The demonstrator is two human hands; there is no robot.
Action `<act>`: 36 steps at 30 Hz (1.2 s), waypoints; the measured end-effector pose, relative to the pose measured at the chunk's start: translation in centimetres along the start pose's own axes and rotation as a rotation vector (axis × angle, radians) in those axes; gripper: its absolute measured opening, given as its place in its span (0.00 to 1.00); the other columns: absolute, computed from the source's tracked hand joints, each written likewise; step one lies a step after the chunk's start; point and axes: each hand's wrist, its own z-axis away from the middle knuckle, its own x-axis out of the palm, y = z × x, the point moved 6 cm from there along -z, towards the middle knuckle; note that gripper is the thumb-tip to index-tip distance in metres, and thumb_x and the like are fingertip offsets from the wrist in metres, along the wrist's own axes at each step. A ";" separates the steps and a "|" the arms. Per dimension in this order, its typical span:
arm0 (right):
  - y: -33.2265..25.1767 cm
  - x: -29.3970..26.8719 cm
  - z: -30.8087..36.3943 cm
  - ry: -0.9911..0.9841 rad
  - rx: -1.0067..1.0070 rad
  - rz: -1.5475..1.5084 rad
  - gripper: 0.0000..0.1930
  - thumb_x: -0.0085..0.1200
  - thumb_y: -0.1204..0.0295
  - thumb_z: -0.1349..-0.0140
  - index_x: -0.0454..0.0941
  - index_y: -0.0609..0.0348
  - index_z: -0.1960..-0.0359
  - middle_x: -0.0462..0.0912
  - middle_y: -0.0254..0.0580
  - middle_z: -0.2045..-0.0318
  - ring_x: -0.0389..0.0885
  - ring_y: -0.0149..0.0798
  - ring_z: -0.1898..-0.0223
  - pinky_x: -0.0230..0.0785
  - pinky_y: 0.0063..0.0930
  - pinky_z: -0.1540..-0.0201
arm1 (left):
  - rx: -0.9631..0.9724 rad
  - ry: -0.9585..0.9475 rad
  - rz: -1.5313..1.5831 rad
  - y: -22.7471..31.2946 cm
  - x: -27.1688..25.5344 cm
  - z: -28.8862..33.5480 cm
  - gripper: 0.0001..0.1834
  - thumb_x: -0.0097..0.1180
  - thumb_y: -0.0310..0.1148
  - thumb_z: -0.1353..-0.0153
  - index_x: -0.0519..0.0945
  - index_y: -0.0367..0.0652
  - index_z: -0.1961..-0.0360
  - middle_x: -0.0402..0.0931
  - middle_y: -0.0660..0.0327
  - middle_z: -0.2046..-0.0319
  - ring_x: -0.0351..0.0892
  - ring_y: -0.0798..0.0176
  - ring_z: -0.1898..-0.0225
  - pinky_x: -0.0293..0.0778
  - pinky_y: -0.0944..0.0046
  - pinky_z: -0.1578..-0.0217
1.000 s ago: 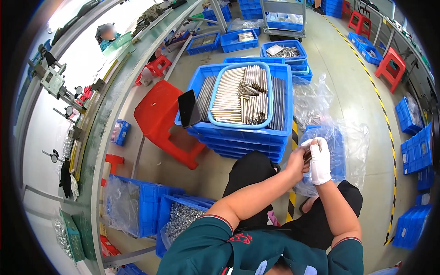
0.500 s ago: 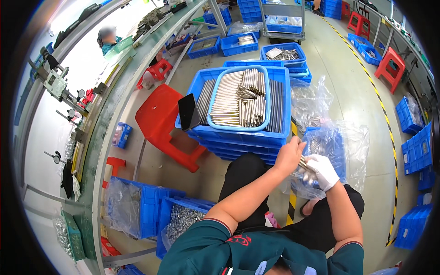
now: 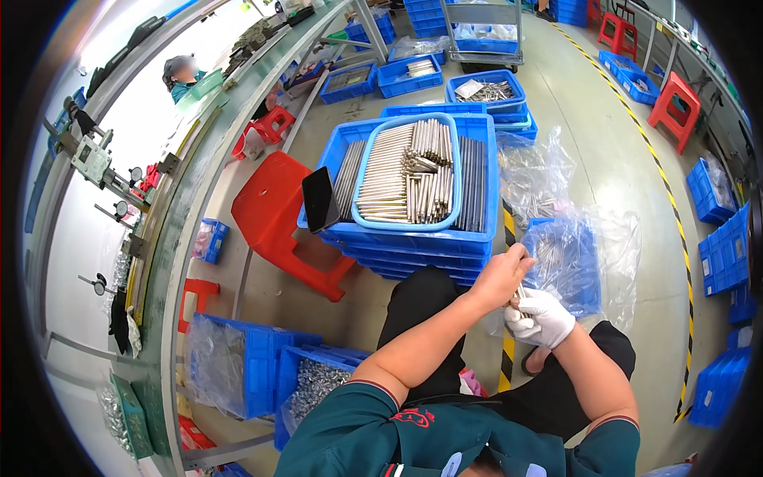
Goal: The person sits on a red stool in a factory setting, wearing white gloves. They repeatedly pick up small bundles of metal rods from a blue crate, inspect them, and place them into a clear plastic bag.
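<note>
My right hand (image 3: pixel 547 318), in a white glove, is closed round a few slim silvery metal rods (image 3: pixel 521 295). Just above them is my bare left hand (image 3: pixel 502 277), its fingers bent together at the upper ends; what they pinch is hidden. Both hands are over my lap, beside a blue crate (image 3: pixel 584 274) lined with clear plastic that holds more thin metal pieces. Ahead, a light-blue tray (image 3: pixel 455 187) full of silvery rods rests on a stack of blue crates (image 3: pixel 413 238), with darker rods (image 3: pixel 472 184) on either side of it.
A black phone (image 3: pixel 319 200) leans at the stack's left corner, next to a red stool (image 3: pixel 274 211). Lower left, a blue bin holds small metal parts (image 3: pixel 318 385). A long workbench (image 3: pixel 187 199) runs along the left, with a person (image 3: pixel 184 79) beyond it. Plastic sheeting (image 3: pixel 540 171) lies on the right.
My gloved right hand has turned and moved slightly down and left with the rods. My left hand has shifted slightly down. The view has moved a little.
</note>
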 end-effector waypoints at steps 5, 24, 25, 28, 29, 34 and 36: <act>-0.7 -0.7 0.8 0.365 -0.084 0.313 0.12 0.50 0.62 0.37 0.70 0.58 0.65 0.68 0.30 0.82 0.59 0.21 0.86 0.48 0.16 0.86 | -0.031 0.170 0.111 -0.3 -1.0 0.4 0.12 0.46 0.36 0.34 0.69 0.36 0.64 0.73 0.46 0.78 0.76 0.44 0.72 0.67 0.52 0.72; -7.8 1.2 5.1 0.884 -0.545 1.404 0.14 0.51 0.62 0.39 0.73 0.62 0.71 0.71 0.46 0.81 0.70 0.41 0.79 0.64 0.33 0.72 | -0.285 -0.168 1.126 -1.4 0.7 0.8 0.10 0.48 0.36 0.33 0.74 0.40 0.66 0.69 0.64 0.80 0.58 0.72 0.85 0.56 0.72 0.81; -7.8 1.4 5.1 0.888 -0.544 1.422 0.14 0.50 0.62 0.39 0.73 0.62 0.70 0.72 0.48 0.80 0.71 0.44 0.78 0.64 0.34 0.72 | -0.297 -0.184 1.149 -1.3 0.8 0.9 0.10 0.53 0.37 0.36 0.72 0.41 0.67 0.68 0.64 0.80 0.58 0.73 0.84 0.56 0.72 0.81; -7.9 2.0 5.1 0.892 -0.560 1.477 0.14 0.49 0.61 0.38 0.73 0.61 0.69 0.73 0.51 0.78 0.73 0.51 0.76 0.64 0.38 0.71 | -0.331 -0.158 1.141 -1.6 0.6 1.0 0.10 0.54 0.36 0.36 0.72 0.41 0.68 0.68 0.63 0.80 0.58 0.73 0.84 0.57 0.72 0.81; -7.9 2.0 5.1 0.888 -0.580 1.493 0.14 0.49 0.61 0.38 0.73 0.61 0.69 0.73 0.51 0.78 0.74 0.52 0.75 0.65 0.39 0.71 | -0.328 -0.154 1.154 -1.6 0.5 1.1 0.07 0.52 0.33 0.35 0.74 0.40 0.66 0.69 0.64 0.80 0.59 0.73 0.84 0.56 0.72 0.81; -7.7 2.0 5.1 0.920 -0.616 1.625 0.13 0.48 0.61 0.37 0.72 0.59 0.70 0.74 0.51 0.78 0.75 0.54 0.74 0.65 0.41 0.71 | -0.278 -0.101 0.991 -1.5 -0.1 0.9 0.07 0.56 0.31 0.38 0.75 0.37 0.66 0.72 0.62 0.79 0.65 0.73 0.81 0.62 0.71 0.79; -7.7 2.2 5.1 0.933 -0.610 1.634 0.13 0.47 0.61 0.37 0.72 0.58 0.70 0.75 0.51 0.77 0.76 0.55 0.73 0.66 0.42 0.71 | -0.296 -0.105 0.976 -1.4 0.0 1.0 0.08 0.57 0.31 0.39 0.76 0.36 0.65 0.73 0.61 0.78 0.67 0.72 0.81 0.64 0.71 0.78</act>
